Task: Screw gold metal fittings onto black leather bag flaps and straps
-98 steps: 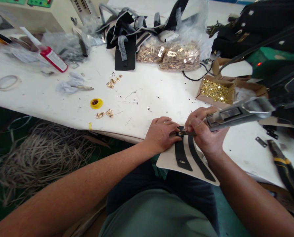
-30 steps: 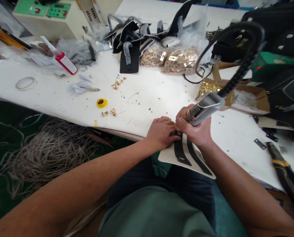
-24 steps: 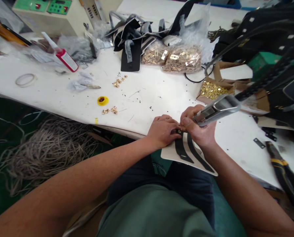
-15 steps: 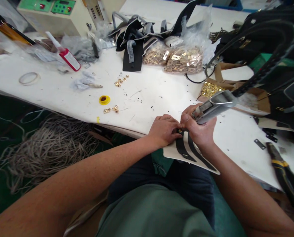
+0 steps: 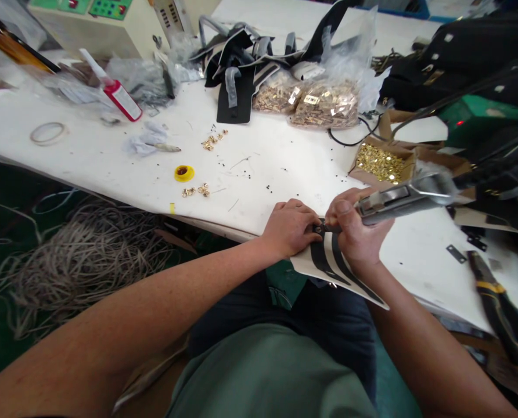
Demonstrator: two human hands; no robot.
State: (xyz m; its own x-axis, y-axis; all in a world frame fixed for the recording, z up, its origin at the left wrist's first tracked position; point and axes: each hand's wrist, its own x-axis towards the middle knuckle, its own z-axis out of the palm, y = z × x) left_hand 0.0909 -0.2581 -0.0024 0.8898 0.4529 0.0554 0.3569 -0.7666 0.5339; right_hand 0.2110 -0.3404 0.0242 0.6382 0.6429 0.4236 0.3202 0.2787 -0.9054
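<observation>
Shifted toward 3 o'clock since half a second ago: our right hand (image 5: pixel 361 223), closed around the gray tool (image 5: pixel 409 200). Tool tip sits by the black strip (image 5: pixel 319 253); contact unclear. Our left hand (image 5: pixel 290 227) grips the pale panel (image 5: pixel 305 265), which overhangs the table (image 5: pixel 294 154) edge toward 4 o'clock. Gold pieces (image 5: pixel 378 162) lie at 1 o'clock from our right hand.

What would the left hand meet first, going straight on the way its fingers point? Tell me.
Most likely the right hand, or the tip of the gray tool it holds, just past the left hand; depth there is unclear.
</observation>
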